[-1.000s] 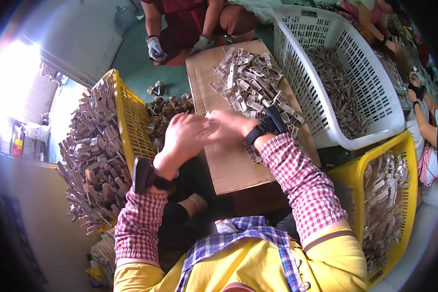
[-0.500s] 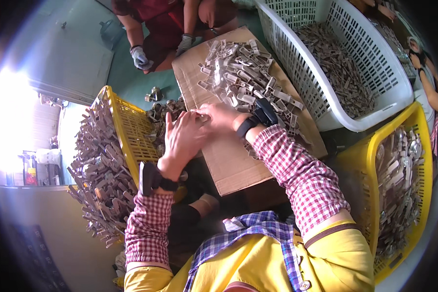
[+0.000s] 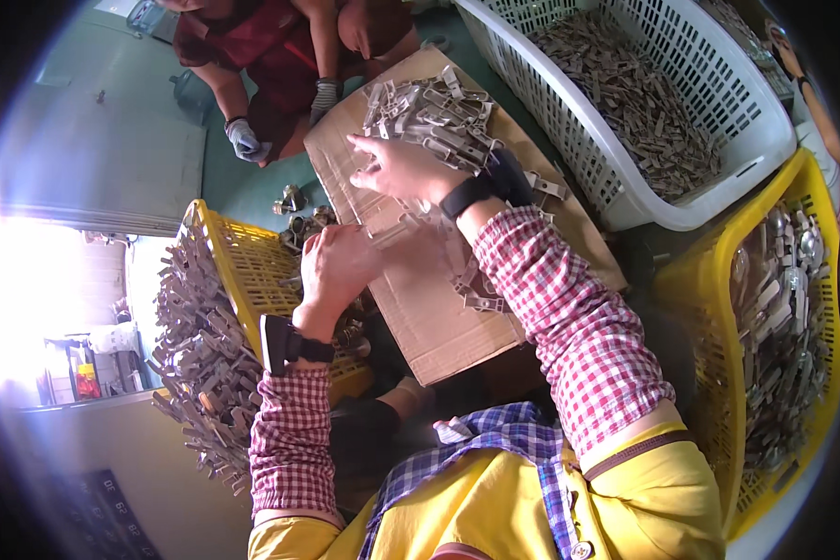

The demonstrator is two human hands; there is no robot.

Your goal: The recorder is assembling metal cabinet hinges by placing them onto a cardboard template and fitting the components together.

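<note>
A flat cardboard sheet (image 3: 429, 331) lies before me, bearing a heap of small metal clip-like pieces (image 3: 429, 110). Over the sheet's left edge, my left hand (image 3: 338, 266) is closed, and a slim metal clip-like piece (image 3: 399, 230) sticks out from its fingertips to the right. Just below the heap hovers my right hand (image 3: 401, 173), its fingers apart and nothing visible in them. A few more clips lie beneath my right wrist, partly hidden and blurred.
A yellow basket (image 3: 243, 271) stands left beside a pile of metal pieces (image 3: 201, 336). At the right are a white basket (image 3: 569, 121) and another yellow basket (image 3: 719, 308), both holding metal parts. Opposite me, a person with gloved hands (image 3: 243, 140) sits near the sheet.
My hands, together half a second ago, are now apart. The right has moved up toward the heap with its fingers opened; the left is slightly lower, a metal piece showing in it.
</note>
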